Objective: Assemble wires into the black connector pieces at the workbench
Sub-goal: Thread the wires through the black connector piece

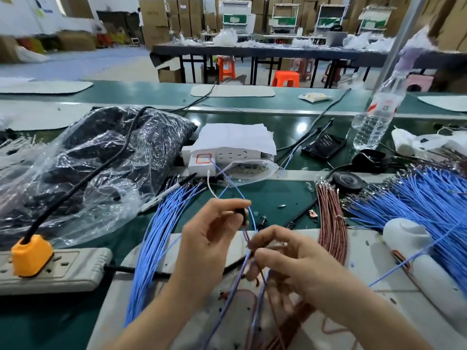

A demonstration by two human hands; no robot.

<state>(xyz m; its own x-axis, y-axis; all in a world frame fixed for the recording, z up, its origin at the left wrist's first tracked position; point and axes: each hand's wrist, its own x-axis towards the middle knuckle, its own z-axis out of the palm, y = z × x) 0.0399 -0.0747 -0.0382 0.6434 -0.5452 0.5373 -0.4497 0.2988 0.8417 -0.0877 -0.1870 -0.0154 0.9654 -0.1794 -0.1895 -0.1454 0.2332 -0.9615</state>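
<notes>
Left hand [209, 238] is raised over the worktop [278, 198], thumb and fingers pinching a black connector [241, 215]. Right hand [290, 261] sits just beside and below it, thumb and forefinger closed on a blue wire [253, 218] right under the connector. A thin brown wire [246, 236] runs from the connector down to the same pinch; can't tell if it's seated. The blue wire loops up past the connector toward the white box [227, 150] at the back, and trails down between the forearms.

Below the hands is a pale mat [156, 253] with more blue and brown wires lying on it.

- Blue wire bundle [161, 236] fanned out left of the hands, with a marker pen [164, 195] at its far end.
- Brown wire bundle [331, 223] to the right, and a larger blue bundle [429, 198] beyond it.
- Spare black connector [262, 221] loose on the worktop just past the hands.
- Power strip [50, 269] at the left edge with an orange plug [31, 256] in it.
- Clear bag of dark parts [88, 160] behind it.
- Water bottle [376, 114] at back right, with a black tape roll [348, 181] nearer.
</notes>
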